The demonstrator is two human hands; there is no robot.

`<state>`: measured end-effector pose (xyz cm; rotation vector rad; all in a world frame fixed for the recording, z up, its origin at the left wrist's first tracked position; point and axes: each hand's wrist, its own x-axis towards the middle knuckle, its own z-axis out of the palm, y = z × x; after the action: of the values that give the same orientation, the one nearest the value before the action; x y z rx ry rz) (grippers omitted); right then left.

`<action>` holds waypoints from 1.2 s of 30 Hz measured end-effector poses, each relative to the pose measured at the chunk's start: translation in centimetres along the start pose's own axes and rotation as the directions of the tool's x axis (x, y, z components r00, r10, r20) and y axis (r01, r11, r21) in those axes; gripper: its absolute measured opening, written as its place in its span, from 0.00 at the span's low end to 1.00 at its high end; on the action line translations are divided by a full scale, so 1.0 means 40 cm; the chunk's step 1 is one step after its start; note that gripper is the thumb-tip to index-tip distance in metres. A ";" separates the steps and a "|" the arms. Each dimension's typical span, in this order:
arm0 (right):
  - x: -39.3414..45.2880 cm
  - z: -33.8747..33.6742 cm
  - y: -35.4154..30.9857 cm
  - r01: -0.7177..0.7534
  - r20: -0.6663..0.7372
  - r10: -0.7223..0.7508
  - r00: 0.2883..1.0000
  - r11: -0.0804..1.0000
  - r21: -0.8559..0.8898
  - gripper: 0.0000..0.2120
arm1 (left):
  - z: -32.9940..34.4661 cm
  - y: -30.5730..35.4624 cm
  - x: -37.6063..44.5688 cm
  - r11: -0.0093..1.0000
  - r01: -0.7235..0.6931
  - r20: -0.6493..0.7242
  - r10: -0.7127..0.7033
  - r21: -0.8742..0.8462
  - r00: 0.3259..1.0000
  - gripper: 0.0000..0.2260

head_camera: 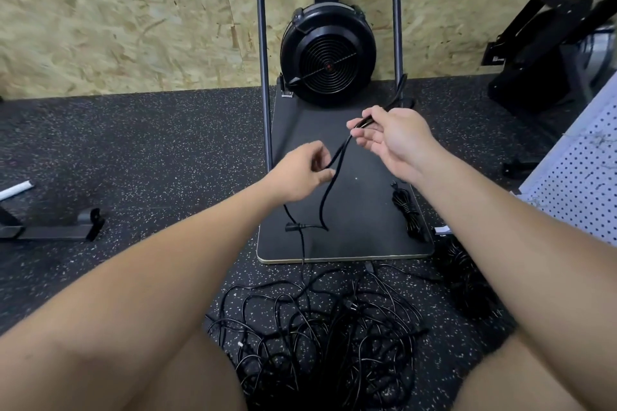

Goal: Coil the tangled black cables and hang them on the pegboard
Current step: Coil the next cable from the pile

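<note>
Black cable runs doubled between the person's two hands above a dark board that lies on the speckled rubber floor. The right hand pinches the cable's upper end between thumb and forefinger, the other fingers loosely spread below. The left hand has its fingers curled round the cable lower down, near where the two strands part. From there the cable drops to the board, bends by a plug, and runs off the board's near edge into the tangled pile of cables on the floor between the person's knees. A small coiled bundle lies on the board's right side, just under the right forearm. The white pegboard leans at the right edge of the view. A round black fan stands at the board's far end against the chipboard wall.
</note>
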<state>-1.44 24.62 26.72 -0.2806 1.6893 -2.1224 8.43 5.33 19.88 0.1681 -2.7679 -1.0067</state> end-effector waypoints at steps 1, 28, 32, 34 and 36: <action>0.002 0.001 0.004 -0.002 0.005 0.002 1.000 1.000 0.000 0.08 | 0.003 0.005 -0.001 1.000 0.005 0.006 -0.005 -0.027 1.000 0.09; -0.022 -0.046 0.020 0.033 0.005 -0.078 0.997 0.367 -0.929 0.18 | 0.004 0.038 -0.016 0.871 0.165 0.081 -0.144 -0.463 0.986 0.08; -0.026 -0.045 0.038 0.286 0.210 -0.256 0.943 0.307 -0.908 0.09 | -0.002 0.043 -0.023 0.898 0.149 0.123 -0.107 -0.414 0.987 0.03; -0.022 -0.045 0.041 0.438 0.414 -0.147 0.898 0.220 -0.871 0.24 | -0.002 0.040 -0.027 0.899 0.141 0.132 -0.093 -0.415 0.987 0.05; -0.034 -0.040 0.051 0.468 0.478 -0.006 0.878 0.216 -0.857 0.23 | -0.008 0.043 -0.026 0.881 0.129 0.116 -0.085 -0.456 0.990 0.06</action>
<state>-0.48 26.27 24.49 -1.3104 2.5716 -0.6579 9.43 6.62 21.07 0.2080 -2.5216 -1.7086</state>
